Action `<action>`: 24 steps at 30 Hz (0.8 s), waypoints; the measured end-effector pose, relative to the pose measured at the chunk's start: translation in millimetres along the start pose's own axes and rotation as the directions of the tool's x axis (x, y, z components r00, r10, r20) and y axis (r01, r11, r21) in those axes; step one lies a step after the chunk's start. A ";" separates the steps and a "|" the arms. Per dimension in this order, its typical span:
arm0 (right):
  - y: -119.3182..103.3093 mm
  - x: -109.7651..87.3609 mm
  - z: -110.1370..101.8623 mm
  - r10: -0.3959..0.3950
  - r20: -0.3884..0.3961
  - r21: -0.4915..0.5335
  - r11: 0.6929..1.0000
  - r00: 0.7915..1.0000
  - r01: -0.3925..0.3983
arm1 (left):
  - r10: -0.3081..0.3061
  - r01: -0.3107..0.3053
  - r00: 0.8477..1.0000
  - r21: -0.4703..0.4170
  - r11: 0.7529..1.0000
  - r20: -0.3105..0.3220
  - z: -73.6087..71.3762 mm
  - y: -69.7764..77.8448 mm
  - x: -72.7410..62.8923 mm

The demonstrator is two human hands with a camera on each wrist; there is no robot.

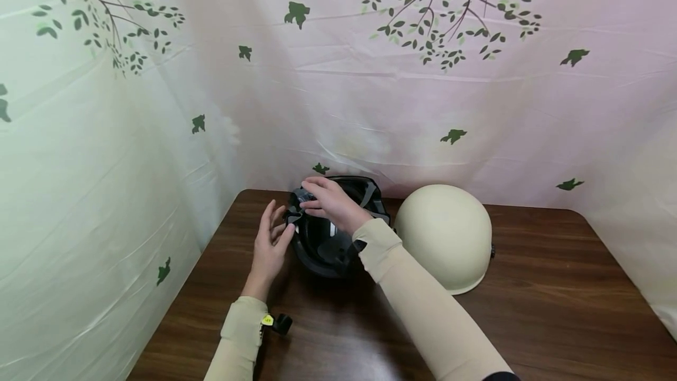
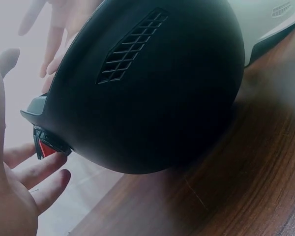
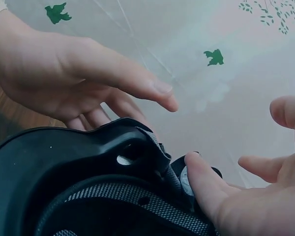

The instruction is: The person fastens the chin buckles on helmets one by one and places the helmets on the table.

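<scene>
An upturned black helmet (image 1: 319,266), its padded inside facing up, rests on the table. My left hand (image 1: 268,251) is beside its left rim, thumb apart. In the left wrist view, its fingers touch a black-and-red adjuster (image 2: 48,147) at the rim. Reaching across the helmet, my right hand (image 1: 338,204) has its fingers loosely extended near the same rim. In the right wrist view, one of its digits touches a pale round part (image 3: 186,183) beside a grey strap (image 3: 173,179). Mesh-edged padding (image 3: 132,192) lines the shell there.
A cream helmet (image 1: 444,234) sits dome up on the dark wooden table (image 1: 555,298), just right of the black one. Behind and on the left, a pale curtain (image 1: 370,104) with printed leaves and birds hangs close to the table edges.
</scene>
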State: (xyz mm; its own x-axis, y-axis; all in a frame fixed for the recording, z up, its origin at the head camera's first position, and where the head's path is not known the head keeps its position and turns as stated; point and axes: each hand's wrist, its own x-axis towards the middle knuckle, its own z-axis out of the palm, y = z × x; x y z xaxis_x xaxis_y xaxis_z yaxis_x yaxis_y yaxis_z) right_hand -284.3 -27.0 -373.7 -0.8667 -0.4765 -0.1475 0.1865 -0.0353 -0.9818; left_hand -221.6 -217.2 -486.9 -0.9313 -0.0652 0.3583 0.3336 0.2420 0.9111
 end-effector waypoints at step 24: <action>2.2 8.0 3.4 0.026 -0.095 -0.005 1.000 0.995 -0.027 | 0.025 -0.025 1.000 -0.044 0.999 -0.002 4.2 3.4 9.8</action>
State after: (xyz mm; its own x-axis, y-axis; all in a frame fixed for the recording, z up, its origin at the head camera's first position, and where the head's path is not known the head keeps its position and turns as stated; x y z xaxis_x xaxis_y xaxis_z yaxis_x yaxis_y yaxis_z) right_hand -289.2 -33.8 -376.6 -0.9017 -0.3914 -0.1836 0.2070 -0.0180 -0.9782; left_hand -230.2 -213.0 -481.1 -0.9222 -0.0613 0.3818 0.3633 0.2008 0.9098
